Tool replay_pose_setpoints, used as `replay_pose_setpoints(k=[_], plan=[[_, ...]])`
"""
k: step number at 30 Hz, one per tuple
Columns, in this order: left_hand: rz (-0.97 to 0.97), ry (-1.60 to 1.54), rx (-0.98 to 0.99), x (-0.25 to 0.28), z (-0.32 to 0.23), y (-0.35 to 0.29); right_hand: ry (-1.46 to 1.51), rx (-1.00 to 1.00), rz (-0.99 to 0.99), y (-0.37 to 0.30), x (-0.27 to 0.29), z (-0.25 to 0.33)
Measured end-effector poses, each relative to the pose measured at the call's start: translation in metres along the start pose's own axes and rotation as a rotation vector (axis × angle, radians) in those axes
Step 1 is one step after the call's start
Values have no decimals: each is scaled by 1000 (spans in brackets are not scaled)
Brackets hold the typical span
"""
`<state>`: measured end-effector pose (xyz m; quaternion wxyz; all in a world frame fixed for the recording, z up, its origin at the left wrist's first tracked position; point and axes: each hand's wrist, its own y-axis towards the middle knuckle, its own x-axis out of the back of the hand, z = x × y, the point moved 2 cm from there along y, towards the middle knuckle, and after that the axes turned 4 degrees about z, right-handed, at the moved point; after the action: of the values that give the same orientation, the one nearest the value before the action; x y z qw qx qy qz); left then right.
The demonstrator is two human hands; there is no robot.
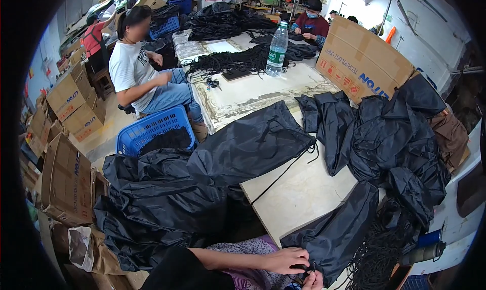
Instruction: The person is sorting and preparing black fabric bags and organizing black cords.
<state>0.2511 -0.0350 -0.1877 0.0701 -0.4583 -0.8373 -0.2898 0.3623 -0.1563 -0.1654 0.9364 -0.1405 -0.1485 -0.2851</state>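
A: Where is the piece being worked on?

B: The long black bag of smooth, shiny fabric (339,226) lies slantwise over the table's (298,194) near edge, its lower end at the person's lap.

A: And the hands?

B: Both meet at that lower end. The left hand (284,261) comes from the left, its fingers clamped, it seems, on a dark fold of the bag. The right hand (313,281) sits just below, fingers bent in close by a thin black cord (313,265); whether they grip it is too small to tell.

A: What would make this handling go well?

B: Probably a steady left pinch right beside the cord, so the slippery cloth cannot slide, leaving the right fingers free for the fine work. The fabric is best kept flat there, with no fold caught alongside the cord.

A: Any snags nearby?

B: The tangled heap of thin black cords (372,262) hangs by the table's near right corner, just beside the bag, so a stray strand could catch. The crumpled pile of black bags (387,133) along the right edge might also slump onto it.
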Motion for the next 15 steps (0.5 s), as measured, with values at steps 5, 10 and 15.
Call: replay_pose_setpoints(k=[5, 10, 15], plan=[[-15, 27, 5, -5, 1, -2, 46, -19, -9, -2, -1, 4], [65, 81, 18, -3, 3, -1, 24, -19, -7, -1, -1, 6], [153, 175, -17, -5, 0, 3, 57, 67, -5, 8, 2, 7]])
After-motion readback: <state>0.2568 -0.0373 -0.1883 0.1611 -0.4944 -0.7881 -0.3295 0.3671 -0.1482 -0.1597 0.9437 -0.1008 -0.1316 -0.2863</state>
